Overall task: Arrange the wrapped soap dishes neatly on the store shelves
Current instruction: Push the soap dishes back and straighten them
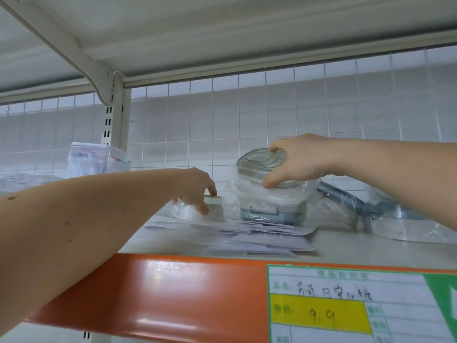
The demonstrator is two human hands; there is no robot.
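Soap dishes in wrap sit mid-shelf: the right hand (pixel 296 160) pinches the grey top dish (pixel 259 167) by its edges, likely to square the stack, while the left hand (pixel 197 188) grips a low white dish (pixel 212 209) beside it.

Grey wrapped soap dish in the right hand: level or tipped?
Tipped. The grey plastic-wrapped soap dish shows its ridged top slanting toward the camera, gripped by the right hand.

Soft even light, slight blur, wide-angle bowing
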